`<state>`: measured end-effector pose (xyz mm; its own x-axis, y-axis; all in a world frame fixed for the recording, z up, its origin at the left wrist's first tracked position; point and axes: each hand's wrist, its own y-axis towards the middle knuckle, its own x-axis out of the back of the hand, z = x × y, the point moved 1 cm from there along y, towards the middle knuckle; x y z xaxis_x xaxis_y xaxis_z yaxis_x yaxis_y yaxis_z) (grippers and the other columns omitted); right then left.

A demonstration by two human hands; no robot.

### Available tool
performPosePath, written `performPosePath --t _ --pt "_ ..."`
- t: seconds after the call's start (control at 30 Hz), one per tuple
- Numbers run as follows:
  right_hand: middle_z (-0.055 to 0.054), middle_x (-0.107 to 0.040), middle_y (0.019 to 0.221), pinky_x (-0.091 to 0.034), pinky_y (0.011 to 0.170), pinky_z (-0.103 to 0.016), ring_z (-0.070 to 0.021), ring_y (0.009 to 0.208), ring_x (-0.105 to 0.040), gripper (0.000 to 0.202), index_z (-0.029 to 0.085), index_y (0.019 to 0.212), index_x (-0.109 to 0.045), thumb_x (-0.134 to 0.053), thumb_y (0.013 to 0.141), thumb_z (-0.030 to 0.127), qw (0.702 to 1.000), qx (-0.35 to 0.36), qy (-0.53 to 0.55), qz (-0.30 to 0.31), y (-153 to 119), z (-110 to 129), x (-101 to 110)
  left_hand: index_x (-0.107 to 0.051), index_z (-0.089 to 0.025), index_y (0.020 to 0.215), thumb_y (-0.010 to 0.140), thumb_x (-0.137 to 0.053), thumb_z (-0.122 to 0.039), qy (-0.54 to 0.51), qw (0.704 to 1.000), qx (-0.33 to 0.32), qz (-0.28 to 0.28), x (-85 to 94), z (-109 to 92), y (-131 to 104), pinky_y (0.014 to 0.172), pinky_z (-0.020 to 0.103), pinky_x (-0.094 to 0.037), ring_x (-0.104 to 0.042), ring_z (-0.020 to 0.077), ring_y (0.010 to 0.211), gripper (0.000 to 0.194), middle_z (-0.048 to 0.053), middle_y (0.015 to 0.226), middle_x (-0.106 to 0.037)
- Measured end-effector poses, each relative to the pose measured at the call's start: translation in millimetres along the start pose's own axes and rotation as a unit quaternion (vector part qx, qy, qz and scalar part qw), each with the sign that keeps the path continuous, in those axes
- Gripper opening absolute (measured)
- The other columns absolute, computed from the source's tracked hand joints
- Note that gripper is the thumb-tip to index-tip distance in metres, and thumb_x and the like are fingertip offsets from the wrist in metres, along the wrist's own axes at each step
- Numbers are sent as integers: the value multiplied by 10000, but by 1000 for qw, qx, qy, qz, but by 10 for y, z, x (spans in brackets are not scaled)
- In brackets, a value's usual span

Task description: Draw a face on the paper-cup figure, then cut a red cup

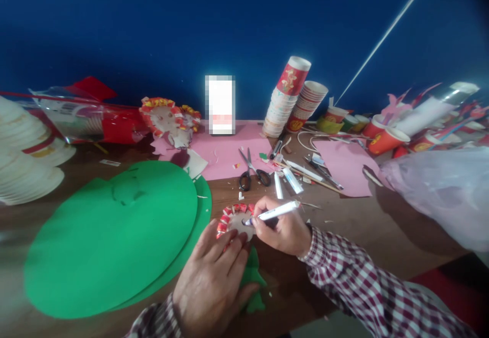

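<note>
Pressing down with the left hand (217,277), laid flat with fingers slightly parted, over the lower left of one fringed disc (235,222), toward the front edge of the tabletop (393,231). Pinching one white marker (278,209) between thumb and fingers of the right hand (282,231), just beside the disc's right rim. Round, pale-faced, bordered with curled red strips, marked with a dark curve at the marker's tip. Lapping over one green cutout (254,277) with the left thumb. Counted farther back: one pair of scissors (249,167); toward the left edge, two overlapping green sheets (114,241).
</note>
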<state>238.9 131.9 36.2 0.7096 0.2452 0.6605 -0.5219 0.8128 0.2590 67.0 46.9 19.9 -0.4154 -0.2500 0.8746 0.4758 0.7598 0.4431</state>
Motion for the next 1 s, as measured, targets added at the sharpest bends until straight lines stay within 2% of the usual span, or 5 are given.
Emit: performPosePath --t 0.17,0.37,0.67,1.0 --pt "19 -589 637 -410 523 -220 -105 531 -525 26 194 806 -524 -546 798 206 1000 -6 19 2 7 25 11 -656 -160 1047 843 -502 -497 -7 1000 7 1 14 -12 8 1122 492 -139 -564 258 1069 423 67 1098 -669" --pt "13 -577 630 -388 466 -205 -98 501 -496 26 188 789 -524 -546 797 198 998 -24 40 -30 38 33 52 -664 -158 1017 838 -513 -497 -18 1000 17 1 14 -25 5 1128 478 -128 -558 257 1080 413 60 1131 -657" --pt "-9 -625 683 -418 497 -213 -122 576 -560 37 188 807 -537 -566 792 204 999 -15 26 -30 37 8 42 -658 -158 1040 836 -512 -492 -16 1000 12 0 3 -12 2 1127 484 -130 -561 261 1070 418 59 1139 -653" --pt "0 -618 659 -421 495 -212 -116 548 -552 43 190 828 -536 -557 804 218 999 -24 17 -15 28 4 27 -662 -164 1040 828 -528 -489 -18 1000 14 -4 12 -23 6 1125 488 -137 -563 262 1064 411 61 1118 -660"
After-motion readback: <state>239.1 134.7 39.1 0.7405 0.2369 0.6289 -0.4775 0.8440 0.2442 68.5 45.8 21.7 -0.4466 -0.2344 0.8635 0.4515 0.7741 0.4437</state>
